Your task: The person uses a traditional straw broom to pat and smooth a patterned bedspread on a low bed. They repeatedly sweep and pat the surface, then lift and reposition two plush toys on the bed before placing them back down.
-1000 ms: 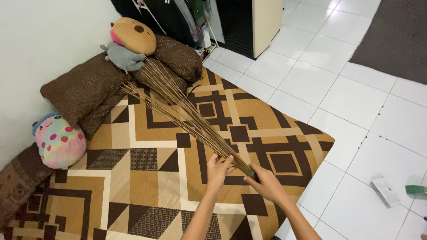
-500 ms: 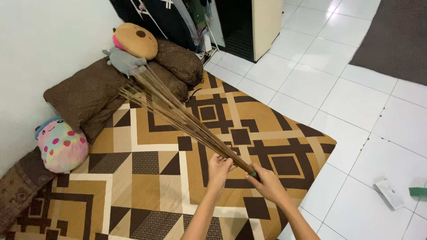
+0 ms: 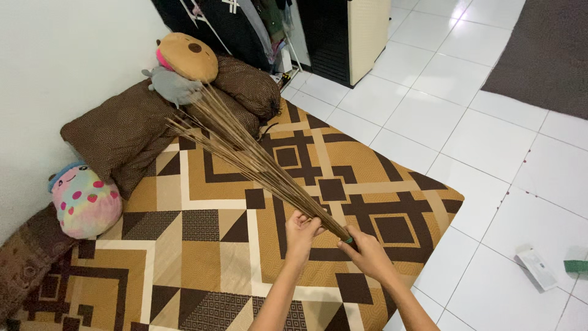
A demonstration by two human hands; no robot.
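A stick broom (image 3: 254, 158) made of thin brown ribs fans out over a mattress with a brown and tan geometric sheet (image 3: 208, 245). My right hand (image 3: 367, 251) grips its bound base, where a green band shows. My left hand (image 3: 301, 232) is closed around the ribs just ahead of that. The broom tips reach toward the brown pillows (image 3: 119, 132) at the head of the mattress.
A tan and grey plush toy (image 3: 180, 61) lies on the pillows, and a pink spotted plush (image 3: 86, 202) sits at the left by the white wall. White tiled floor surrounds the mattress; a white packet (image 3: 536, 265) and green item (image 3: 576, 266) lie at right. A dark rug (image 3: 545, 49) is at top right.
The broom has flicked slightly over the sheet, its tips shifting near the pillows. Both hands keep their grip and have barely moved.
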